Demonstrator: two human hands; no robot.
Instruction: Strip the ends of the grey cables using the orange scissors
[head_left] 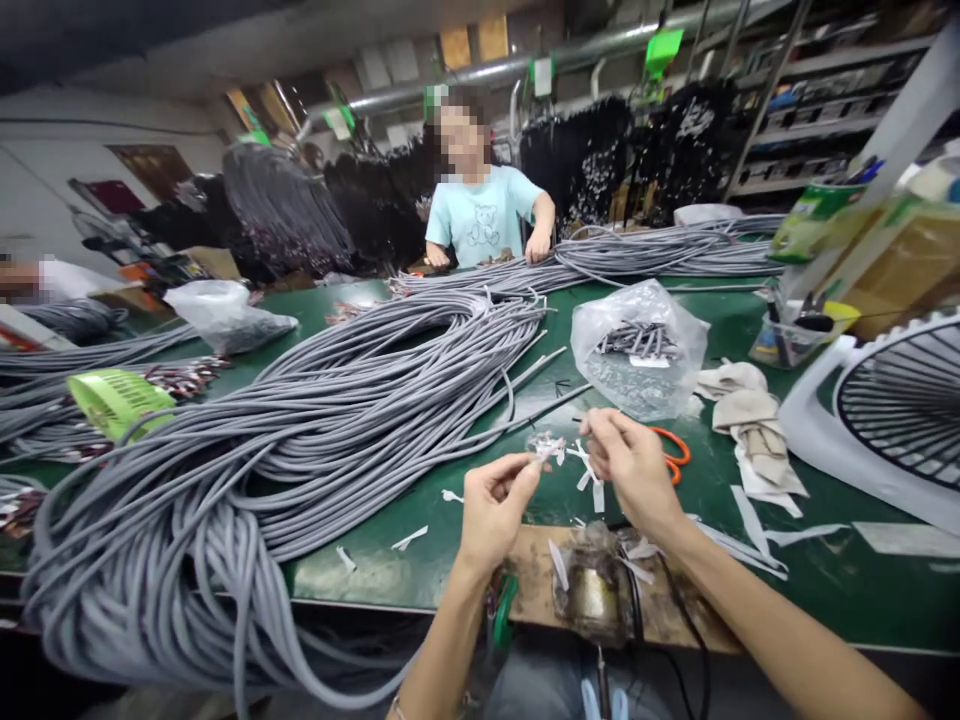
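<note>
My left hand (499, 500) is closed in a pinch, with a small whitish piece (549, 448) at its fingertips; its kind is too blurred to tell. Close by on the right, my right hand (634, 468) has thumb and forefinger pressed together. A tiny dark tip shows beside those fingers, but what they hold is not clear. Orange-handled scissors (681, 455) lie behind my right hand, partly hidden by it. White scraps (598, 495) are scattered beneath both hands. A large coil of grey cables (337, 400) spreads to the left of my hands.
A brass-coloured device (592, 595) sits on a wooden board (529, 555) at the front edge. Beyond my hands is a clear bag (679, 375) of short grey pieces. A fan (900, 400) and crumpled cloth (757, 420) are right. Across the green table (360, 560) is a person (484, 220).
</note>
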